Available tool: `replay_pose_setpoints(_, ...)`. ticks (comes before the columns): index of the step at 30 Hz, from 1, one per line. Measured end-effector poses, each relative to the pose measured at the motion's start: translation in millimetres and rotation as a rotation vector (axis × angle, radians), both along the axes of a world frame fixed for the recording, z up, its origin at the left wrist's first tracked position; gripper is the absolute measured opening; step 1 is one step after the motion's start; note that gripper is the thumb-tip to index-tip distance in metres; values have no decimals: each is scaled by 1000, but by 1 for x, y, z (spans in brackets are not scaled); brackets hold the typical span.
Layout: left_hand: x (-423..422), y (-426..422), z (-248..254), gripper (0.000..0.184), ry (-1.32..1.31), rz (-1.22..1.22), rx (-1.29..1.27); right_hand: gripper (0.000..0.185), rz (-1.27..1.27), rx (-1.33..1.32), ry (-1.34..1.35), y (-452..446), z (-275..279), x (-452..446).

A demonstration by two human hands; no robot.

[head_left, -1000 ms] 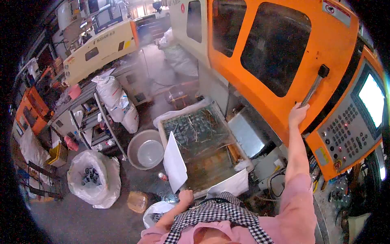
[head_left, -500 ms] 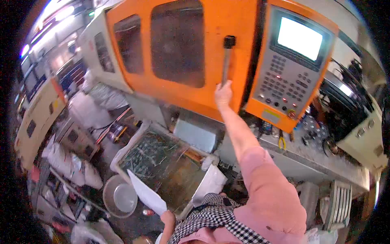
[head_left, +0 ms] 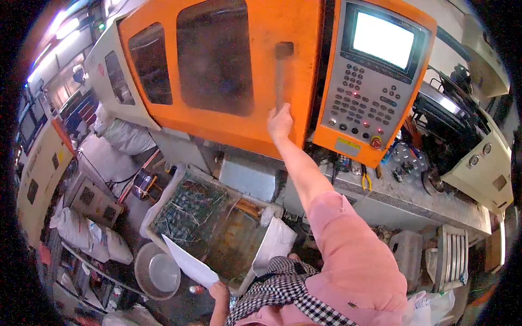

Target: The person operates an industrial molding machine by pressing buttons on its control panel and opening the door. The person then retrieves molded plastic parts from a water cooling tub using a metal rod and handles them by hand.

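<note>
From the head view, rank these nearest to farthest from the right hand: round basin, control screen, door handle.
1. Door handle: in the right hand.
2. Control screen: up and to the right.
3. Round basin: below, to the left.

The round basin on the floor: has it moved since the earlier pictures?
No; judged against the tub, the round basin stands on the same side, no shift visible. Only the view has turned.
</note>
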State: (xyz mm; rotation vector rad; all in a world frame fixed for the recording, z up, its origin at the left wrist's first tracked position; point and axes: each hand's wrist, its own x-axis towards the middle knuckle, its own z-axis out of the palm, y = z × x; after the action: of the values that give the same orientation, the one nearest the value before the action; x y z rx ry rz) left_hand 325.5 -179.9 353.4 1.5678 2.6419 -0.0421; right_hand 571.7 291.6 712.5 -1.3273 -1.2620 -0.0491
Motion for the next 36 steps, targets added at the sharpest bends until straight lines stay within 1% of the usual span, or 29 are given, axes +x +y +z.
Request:
replay_pose_setpoints(2,-1,-1,-3,24,19,-2,-25,28,-3,38,7,4,-2,-1)
replay_pose_setpoints(4,-5,-4,-15,15,139,-30,9,26,-5,77,14,8,-4,-1)
replay_pose_setpoints(5,-2,-5,-9,15,137,-22,10,26,-18,98,1,7,-4,0)
replay_pose_setpoints(7,3,-5,4,19,94,-12,-80,26,-20,119,-14,7,-3,0)
replay_pose_setpoints(11,5,-3,17,19,-4,84,-65,24,-44,-28,-21,12,-6,1)
replay_pose_setpoints(12,5,-2,20,19,-45,29,-92,22,-37,-98,32,13,-8,1)
replay_pose_setpoints(13,5,-3,22,19,-86,-14,-120,19,-30,-10,14,18,-14,1)
replay_pose_setpoints(14,6,0,22,17,-130,81,-101,18,42,5,84,32,-23,0)
replay_pose_setpoints(15,16,7,44,16,-174,241,-74,18,31,66,2,23,-18,1)
replay_pose_setpoints(16,15,4,39,16,-130,183,12,21,18,123,-21,21,-17,0)
replay_pose_setpoints(17,10,2,29,16,-150,163,-16,22,-61,24,-11,11,-8,-6)
replay_pose_setpoints(18,10,-1,23,16,-144,117,21,25,-68,27,-57,5,-3,-6)
replay_pose_setpoints(19,9,0,22,17,-160,123,36,27,-95,13,-72,5,-2,-6)
replay_pose_setpoints(20,11,-2,22,17,-176,122,50,26,-170,122,-126,24,-17,-3)
replay_pose_setpoints(21,12,-2,24,17,-179,143,50,26,-124,96,-100,14,-12,-6)
replay_pose_setpoints(23,14,-3,29,18,-115,90,21,26,-71,67,-75,3,-4,-7)
replay_pose_setpoints(26,14,-6,37,18,-140,99,41,27,-98,43,-102,7,-6,-5)
replay_pose_setpoints(28,12,-6,31,19,-147,130,31,27,-120,115,-122,8,-9,-5)
replay_pose_setpoints(30,14,-7,32,19,-156,161,21,27,-128,116,-127,8,-9,-6)
replay_pose_setpoints(32,13,-10,35,24,-149,76,-82,27,-134,114,-133,10,-11,-5)
replay_pose_setpoints(33,11,-11,32,24,-152,80,-83,27,-136,150,-136,12,-12,-4)
replay_pose_setpoints(35,-2,-5,19,31,-576,92,-82,27,-139,187,-135,12,-11,-5)
replay_pose_setpoints(36,-9,-5,11,31,-576,92,-82,27,-133,159,-131,8,-7,-6)
